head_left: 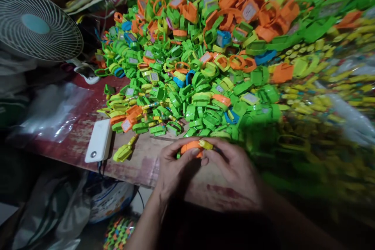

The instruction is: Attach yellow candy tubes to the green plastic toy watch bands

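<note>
1. Left hand (172,160) curled round orange piece (187,147), near side of table (143,160).
2. Right hand (236,160) pinches yellow piece (206,145) at its right.
3. Risk: weak pinch could drop yellow piece; far pile (202,82) might hide it.

I can see that the left hand (172,158) and the right hand (234,160) are both bare, right down to the fingers (218,159). The left forearm (145,218) is bare too, narrowing toward the wrist. The right forearm (293,218) fades into shadow. Between the forearms is a black patch (216,226), too dark for me to tell clothing from shade.
</note>
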The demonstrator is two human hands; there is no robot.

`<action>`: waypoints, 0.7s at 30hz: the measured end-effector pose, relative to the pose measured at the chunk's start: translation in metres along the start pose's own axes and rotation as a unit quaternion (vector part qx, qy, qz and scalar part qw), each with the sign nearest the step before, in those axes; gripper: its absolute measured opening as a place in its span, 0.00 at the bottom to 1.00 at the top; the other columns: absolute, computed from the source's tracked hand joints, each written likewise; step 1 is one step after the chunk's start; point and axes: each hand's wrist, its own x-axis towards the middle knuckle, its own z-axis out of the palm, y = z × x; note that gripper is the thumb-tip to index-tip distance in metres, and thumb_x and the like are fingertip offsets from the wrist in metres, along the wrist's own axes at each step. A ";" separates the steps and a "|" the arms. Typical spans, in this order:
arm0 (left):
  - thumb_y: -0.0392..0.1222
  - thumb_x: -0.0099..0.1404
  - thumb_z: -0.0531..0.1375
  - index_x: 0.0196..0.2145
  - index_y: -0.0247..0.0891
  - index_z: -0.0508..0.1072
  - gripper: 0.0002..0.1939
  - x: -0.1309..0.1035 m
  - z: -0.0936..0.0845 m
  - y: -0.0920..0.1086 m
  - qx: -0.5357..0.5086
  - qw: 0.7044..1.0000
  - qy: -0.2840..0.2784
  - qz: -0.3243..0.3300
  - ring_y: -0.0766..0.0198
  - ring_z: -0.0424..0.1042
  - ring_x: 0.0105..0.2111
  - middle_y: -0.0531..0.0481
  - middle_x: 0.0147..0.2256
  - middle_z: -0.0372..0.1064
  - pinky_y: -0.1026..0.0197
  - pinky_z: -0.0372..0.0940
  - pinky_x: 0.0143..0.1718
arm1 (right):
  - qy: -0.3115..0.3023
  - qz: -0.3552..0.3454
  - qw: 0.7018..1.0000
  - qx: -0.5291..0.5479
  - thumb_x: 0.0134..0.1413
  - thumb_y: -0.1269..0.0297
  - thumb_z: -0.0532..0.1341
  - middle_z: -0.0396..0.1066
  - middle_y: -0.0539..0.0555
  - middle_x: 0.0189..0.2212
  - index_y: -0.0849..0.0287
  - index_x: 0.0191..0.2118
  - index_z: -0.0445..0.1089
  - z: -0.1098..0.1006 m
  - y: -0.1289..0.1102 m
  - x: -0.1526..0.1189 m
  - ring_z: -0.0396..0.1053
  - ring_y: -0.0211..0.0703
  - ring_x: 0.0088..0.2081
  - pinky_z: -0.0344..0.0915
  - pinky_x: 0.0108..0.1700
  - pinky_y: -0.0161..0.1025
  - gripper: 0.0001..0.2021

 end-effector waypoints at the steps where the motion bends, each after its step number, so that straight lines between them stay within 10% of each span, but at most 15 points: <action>1: 0.41 0.54 0.68 0.36 0.39 0.81 0.10 0.000 -0.003 -0.001 -0.001 1.000 0.004 -0.009 0.64 0.73 0.32 0.50 0.33 0.78 0.66 0.67 0.37 | 0.002 0.011 1.000 0.000 0.61 0.64 0.55 0.72 0.49 0.27 0.57 0.45 0.71 -0.001 0.001 -0.001 0.71 0.39 0.31 0.68 0.35 0.33 0.10; 5: 0.43 0.53 0.68 0.35 0.36 0.80 0.11 -0.002 -0.007 -0.008 -0.002 0.998 0.022 -0.052 0.64 0.72 0.32 0.48 0.34 0.78 0.66 0.66 0.35 | 0.079 0.018 0.997 -0.005 0.62 0.60 0.56 0.70 0.49 0.27 0.56 0.45 0.70 -0.003 0.005 -0.005 0.67 0.39 0.29 0.66 0.32 0.33 0.10; 16: 0.41 0.59 0.64 0.54 0.36 0.68 0.26 -0.004 0.003 0.004 0.021 0.998 -0.050 -0.034 0.60 0.73 0.38 0.44 0.40 0.76 0.64 0.66 0.39 | 0.042 -0.034 0.974 -0.221 0.61 0.62 0.54 0.75 0.55 0.39 0.55 0.46 0.64 -0.010 0.014 0.003 0.74 0.47 0.39 0.69 0.40 0.40 0.10; 21: 0.43 0.60 0.64 0.56 0.40 0.67 0.27 -0.009 0.001 -0.003 -0.002 0.999 0.019 0.030 0.61 0.72 0.39 0.44 0.48 0.72 0.62 0.65 0.43 | 0.030 -0.004 0.992 -0.122 0.63 0.63 0.50 0.66 0.47 0.23 0.54 0.37 0.60 0.003 0.010 -0.001 0.67 0.38 0.25 0.66 0.31 0.35 0.05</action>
